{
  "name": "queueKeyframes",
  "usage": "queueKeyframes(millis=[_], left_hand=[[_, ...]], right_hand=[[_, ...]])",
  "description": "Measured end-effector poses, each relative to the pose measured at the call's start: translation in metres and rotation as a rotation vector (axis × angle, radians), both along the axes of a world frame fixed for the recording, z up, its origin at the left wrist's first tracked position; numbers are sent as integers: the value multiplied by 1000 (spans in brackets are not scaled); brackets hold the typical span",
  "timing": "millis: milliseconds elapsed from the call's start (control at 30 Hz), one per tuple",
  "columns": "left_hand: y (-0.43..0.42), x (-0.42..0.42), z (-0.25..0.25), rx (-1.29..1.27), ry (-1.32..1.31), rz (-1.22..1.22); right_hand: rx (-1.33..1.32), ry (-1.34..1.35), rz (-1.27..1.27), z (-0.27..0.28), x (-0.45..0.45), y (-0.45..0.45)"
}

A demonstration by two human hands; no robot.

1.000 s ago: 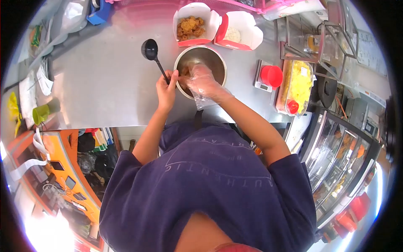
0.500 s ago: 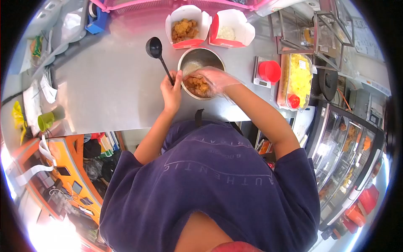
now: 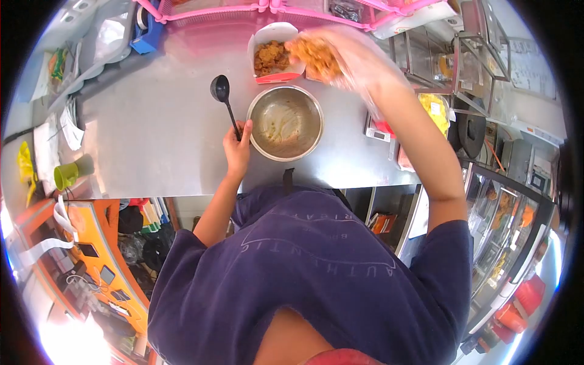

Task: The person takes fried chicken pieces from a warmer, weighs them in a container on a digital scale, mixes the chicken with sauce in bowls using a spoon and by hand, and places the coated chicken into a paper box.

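Note:
My left hand (image 3: 236, 146) is closed around the handle of a black ladle (image 3: 220, 89), whose scoop points away from me. Just right of that hand stands a steel bowl (image 3: 292, 109) with only smears of sauce and small bits on its bottom. In a clear plastic glove, my right hand (image 3: 356, 55) holds a heap of saucy fried chicken pieces (image 3: 319, 58) above the far side of the counter. To the left of it, an open red and white takeaway box (image 3: 283, 78) contains browned chicken (image 3: 271, 56). The second box is almost wholly hidden beneath my right hand.
Pink baskets (image 3: 213, 8) line the far edge. A scale (image 3: 376, 131) and a container of yellow food (image 3: 433, 109) lie at the right, partly behind my forearm. On the left are a green cup (image 3: 67, 175) and a blue tape dispenser (image 3: 145, 33).
My right hand has lifted the chicken out of the bowl and moved away from me to the boxes. The left hand keeps the ladle and has shifted slightly left and nearer to me.

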State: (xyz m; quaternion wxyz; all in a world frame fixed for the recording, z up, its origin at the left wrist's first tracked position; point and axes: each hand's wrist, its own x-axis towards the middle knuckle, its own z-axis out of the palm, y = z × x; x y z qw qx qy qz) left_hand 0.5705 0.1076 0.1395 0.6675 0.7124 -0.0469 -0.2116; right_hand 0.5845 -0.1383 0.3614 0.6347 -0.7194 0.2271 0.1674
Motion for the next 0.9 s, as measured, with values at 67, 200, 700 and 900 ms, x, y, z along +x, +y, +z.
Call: queueKeyframes(millis=[67,200,700,900], left_hand=[[1,1,-2,9,-46,9],[4,1,-8,66,-43,16],[4,5,-10,106,20,18],[0,7,-3,119,14,1]], right_hand=[[-152,-81,42,-9,23,1],[-1115,-397,807,-45,60,-11],[-657,-295,513,-89,68,0],[-956,-521,448,-57,52,11]])
